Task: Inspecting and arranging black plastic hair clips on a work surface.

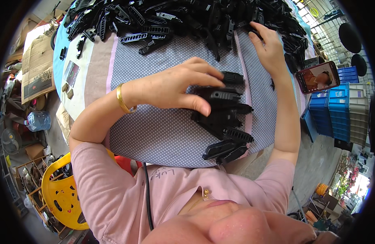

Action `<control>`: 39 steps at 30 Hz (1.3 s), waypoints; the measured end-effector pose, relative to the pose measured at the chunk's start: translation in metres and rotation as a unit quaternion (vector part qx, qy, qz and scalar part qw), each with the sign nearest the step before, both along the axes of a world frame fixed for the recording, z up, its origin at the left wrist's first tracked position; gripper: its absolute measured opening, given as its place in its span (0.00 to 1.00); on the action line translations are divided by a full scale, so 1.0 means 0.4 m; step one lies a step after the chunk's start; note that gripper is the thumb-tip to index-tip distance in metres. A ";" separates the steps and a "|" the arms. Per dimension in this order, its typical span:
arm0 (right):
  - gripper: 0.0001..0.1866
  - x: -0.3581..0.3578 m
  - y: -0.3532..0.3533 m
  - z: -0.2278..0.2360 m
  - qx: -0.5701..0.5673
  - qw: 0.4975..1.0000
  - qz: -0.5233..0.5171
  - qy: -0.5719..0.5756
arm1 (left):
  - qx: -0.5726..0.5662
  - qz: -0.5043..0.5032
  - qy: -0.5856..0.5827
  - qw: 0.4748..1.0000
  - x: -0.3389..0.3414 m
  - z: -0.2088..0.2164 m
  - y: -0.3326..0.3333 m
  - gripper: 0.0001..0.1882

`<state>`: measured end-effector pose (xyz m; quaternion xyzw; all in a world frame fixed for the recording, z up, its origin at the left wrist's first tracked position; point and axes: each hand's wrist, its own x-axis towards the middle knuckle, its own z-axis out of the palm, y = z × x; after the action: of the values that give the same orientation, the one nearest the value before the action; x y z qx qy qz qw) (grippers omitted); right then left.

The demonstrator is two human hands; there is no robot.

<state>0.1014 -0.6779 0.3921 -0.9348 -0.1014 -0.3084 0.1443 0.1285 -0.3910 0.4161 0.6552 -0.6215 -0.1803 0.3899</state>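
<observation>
My left hand (175, 86), with a gold bangle at its wrist, is over a small heap of black plastic parts (220, 116) in the middle of the table. Its thumb and fingers are apart, slightly blurred, and nothing shows between them. Several parts in the heap are long, with ribbed or ladder-like sides. At the far right my right hand (269, 49) reaches to the near edge of a big pile of similar black parts (175, 18). Its thumb and forefinger are spread, the fingertips close to the parts. Whether they touch is hard to see.
A grey dotted cloth (155, 134) covers the table. On the right, a phone (318, 77) stands at the table edge before blue crates (329, 110). A yellow chair (59, 191) is at the lower left, and cardboard (39, 65) stands beyond the table's left edge.
</observation>
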 end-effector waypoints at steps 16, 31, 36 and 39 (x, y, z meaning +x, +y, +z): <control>0.19 -0.068 0.106 0.043 0.322 0.926 0.066 0.185 | -0.028 0.246 -0.398 0.883 0.064 -0.077 -0.039 0.12; 0.17 -0.116 0.198 0.057 0.254 0.910 0.298 0.137 | 0.068 0.242 0.470 0.846 0.041 -0.032 -0.006 0.22; 0.18 -0.115 0.201 0.040 0.151 0.952 0.263 0.052 | 0.069 0.238 0.372 0.895 0.009 -0.003 -0.007 0.20; 0.20 -0.108 0.196 0.035 0.117 0.954 0.274 0.032 | 0.034 0.247 0.251 0.935 -0.002 -0.002 0.000 0.21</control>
<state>0.0584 -0.5994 0.4061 -0.8572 -0.3120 -0.2368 0.3345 0.1277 -0.3911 0.4154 0.7341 -0.3154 -0.2577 0.5433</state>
